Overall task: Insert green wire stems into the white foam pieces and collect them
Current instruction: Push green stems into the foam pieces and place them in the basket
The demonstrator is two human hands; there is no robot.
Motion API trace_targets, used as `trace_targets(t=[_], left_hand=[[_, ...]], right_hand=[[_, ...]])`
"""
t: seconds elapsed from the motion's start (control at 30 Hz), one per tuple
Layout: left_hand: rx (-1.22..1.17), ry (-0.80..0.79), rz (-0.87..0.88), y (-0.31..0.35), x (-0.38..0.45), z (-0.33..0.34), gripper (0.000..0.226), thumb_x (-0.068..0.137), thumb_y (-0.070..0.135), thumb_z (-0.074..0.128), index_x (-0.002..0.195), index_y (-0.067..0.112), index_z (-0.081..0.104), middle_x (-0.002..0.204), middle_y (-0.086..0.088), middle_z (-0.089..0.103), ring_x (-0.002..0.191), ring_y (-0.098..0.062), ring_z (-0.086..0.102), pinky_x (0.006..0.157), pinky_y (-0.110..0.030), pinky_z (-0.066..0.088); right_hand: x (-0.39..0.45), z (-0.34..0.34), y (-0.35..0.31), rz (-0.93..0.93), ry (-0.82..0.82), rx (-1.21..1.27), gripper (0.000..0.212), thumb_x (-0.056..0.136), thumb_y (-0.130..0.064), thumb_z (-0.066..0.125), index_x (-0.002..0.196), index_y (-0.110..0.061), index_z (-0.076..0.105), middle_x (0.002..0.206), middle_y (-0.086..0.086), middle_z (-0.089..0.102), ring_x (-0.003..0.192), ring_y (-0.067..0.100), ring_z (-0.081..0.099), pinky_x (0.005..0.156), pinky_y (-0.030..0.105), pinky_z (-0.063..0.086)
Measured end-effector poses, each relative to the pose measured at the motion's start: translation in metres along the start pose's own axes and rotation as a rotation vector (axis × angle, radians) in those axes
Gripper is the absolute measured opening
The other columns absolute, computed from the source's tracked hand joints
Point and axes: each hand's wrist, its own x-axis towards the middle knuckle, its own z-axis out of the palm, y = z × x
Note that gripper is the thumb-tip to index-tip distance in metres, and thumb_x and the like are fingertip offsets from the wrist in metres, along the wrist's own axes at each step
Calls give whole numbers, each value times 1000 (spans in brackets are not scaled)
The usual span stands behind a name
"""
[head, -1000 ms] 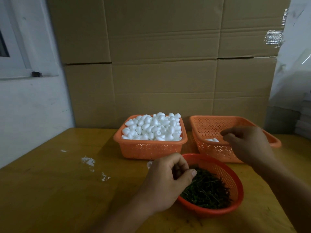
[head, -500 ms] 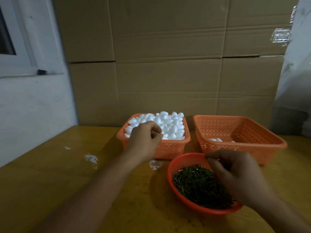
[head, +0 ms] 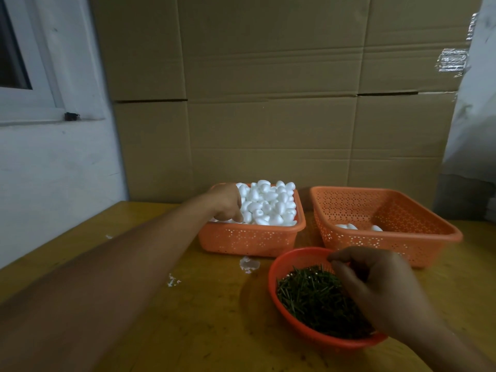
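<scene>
Left hand reaches far across the table into the left basket, fingers curled down among the foam pieces at the basket's near-left corner. It looks like it pinches one piece, but the fingertips are buried, so cannot tell if anything is actually held.

Right hand hovers over the round bowl, fingers curled with thumb and forefinger close together above the stems. No stem visible between them; hold unclear, cannot tell.

Key relation: foam pile lies directly under and just right of the left hand, so that hand is the near one for foam. Stems lie directly below and left of the right hand, so that hand is the near one for stems. Stems are piled in a loose heap, long axes running mostly away from the person with many crossed, so no single clean axis.

Right basket, behind the bowl and just beside the left basket, holds a few white pieces at its near wall; likely the collecting spot. It sits just beyond the right hand, well apart from the left.

Judgement: this is the pick-up step, one part per hand. Next, both hands need to meet in the middle, stem end-on to the foam.
</scene>
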Motion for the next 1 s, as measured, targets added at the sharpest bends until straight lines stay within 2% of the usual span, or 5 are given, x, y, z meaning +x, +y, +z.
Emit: trace_targets(t=[0.2,0.37,0.43,0.67,1.0], left_hand=[[112,-16,-27,9,6,7,23,83,26,78,78,21,57,113,-10,66,110,-26,65,83,-33,51],[111,10,2,3,8,15,21,89,32,71,86,20,54,123,-9,60,121,-27,56,88,-33,42],[47,57,14,-1,8,16,28,89,30,73,107,9,66,119,-10,64,114,-27,60,86,-34,44],[-314,247,94,-6,0,11,15,85,25,79,92,16,71,73,4,61,61,-8,53,56,-28,39],[-585,352,392,15,-54,21,18,88,20,77,100,28,67,75,11,54,62,1,49,63,-15,41]], right_hand=[[0,0,2,-1,0,-6,11,90,-21,69,90,-28,78,55,-12,66,38,7,53,41,15,32],[0,-1,2,-6,6,-12,11,89,-22,68,91,-28,78,55,-10,66,38,8,53,41,21,35],[0,-1,2,1,-6,-12,11,89,-23,68,91,-28,78,57,-9,67,38,7,52,41,20,33],[-1,0,0,21,-30,-29,11,90,-25,67,90,-31,76,59,-6,69,39,9,54,43,32,43],[-2,0,-1,21,-26,-52,11,89,-26,69,92,-32,78,60,-22,66,46,2,58,43,17,36]])
